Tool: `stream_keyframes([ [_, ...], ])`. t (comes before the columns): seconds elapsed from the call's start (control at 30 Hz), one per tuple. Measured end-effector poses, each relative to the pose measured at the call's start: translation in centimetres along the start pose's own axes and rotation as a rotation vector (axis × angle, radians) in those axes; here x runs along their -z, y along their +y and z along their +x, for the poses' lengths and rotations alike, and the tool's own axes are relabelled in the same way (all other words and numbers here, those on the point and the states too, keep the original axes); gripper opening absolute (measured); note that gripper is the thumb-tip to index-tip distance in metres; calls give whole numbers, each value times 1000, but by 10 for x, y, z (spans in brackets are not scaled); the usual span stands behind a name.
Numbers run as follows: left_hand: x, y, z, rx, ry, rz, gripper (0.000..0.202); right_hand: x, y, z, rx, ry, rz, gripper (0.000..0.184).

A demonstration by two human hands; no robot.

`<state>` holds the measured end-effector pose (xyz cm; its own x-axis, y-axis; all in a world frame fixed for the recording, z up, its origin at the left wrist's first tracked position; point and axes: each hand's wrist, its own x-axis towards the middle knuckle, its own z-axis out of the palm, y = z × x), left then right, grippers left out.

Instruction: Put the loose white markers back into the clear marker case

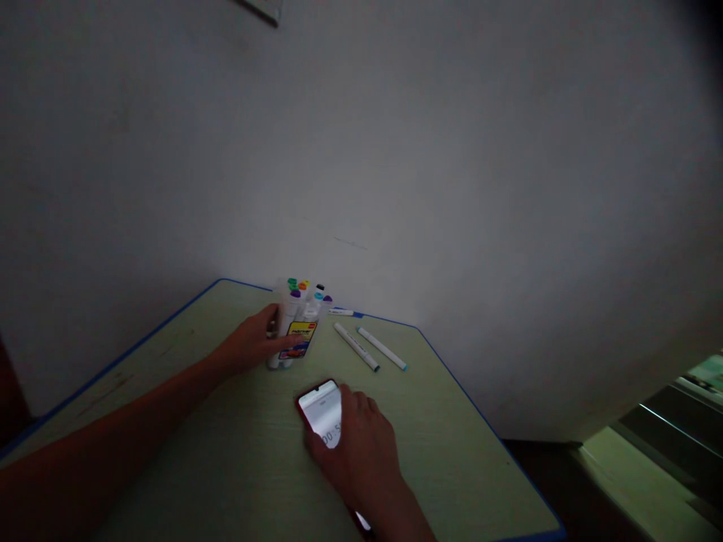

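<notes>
My left hand [254, 342] is wrapped round a clear plastic case of markers [301, 337], its thumb across the yellow and blue label. Caps in green, orange, yellow, purple, blue and black show at the top of the case, which stands slightly tilted at the table's far side. Nearer to me, my right hand [367, 444] grips a phone [319, 403] from above, thumb on the left edge and fingers over the right. Timer digits show on its lit white screen, partly covered by the hand. Whether the phone rests fully on the table I cannot tell.
Right of the case lie a dark-ended white marker [356, 347] and a light-blue-ended marker [382, 348]. Another white marker [341, 312] lies by the far edge. The pale green table [452, 467] has blue edging and stands against a grey wall [395, 150].
</notes>
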<state>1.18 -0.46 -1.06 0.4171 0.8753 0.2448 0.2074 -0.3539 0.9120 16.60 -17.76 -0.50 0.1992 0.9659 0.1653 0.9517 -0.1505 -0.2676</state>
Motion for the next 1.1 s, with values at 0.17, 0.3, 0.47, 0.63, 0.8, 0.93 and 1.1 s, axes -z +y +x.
stream_keyframes([
  [0.17, 0, -1, 0, -5, 8, 16, 64, 6, 14, 0, 99, -58, 93, 50],
  [0.3, 0, -1, 0, -7, 15, 16, 64, 14, 21, 1, 140, -114, 156, 55],
  [0.47, 0, -3, 1, -16, 6, 39, 63, 20, 27, -2, 72, -162, 145, 67],
  [0.63, 1, -5, 1, -15, -3, 39, 61, 19, 33, -4, 67, -146, 140, 67],
  [0.8, 0, 1, -1, -12, 4, 32, 62, 19, 33, -3, 72, -165, 148, 73],
  [0.93, -1, 1, -1, 2, -11, 16, 62, 20, 33, -2, 76, -182, 172, 75],
  [1.1, -1, 1, -1, -2, -12, 3, 62, 18, 35, -1, 75, -162, 182, 74],
])
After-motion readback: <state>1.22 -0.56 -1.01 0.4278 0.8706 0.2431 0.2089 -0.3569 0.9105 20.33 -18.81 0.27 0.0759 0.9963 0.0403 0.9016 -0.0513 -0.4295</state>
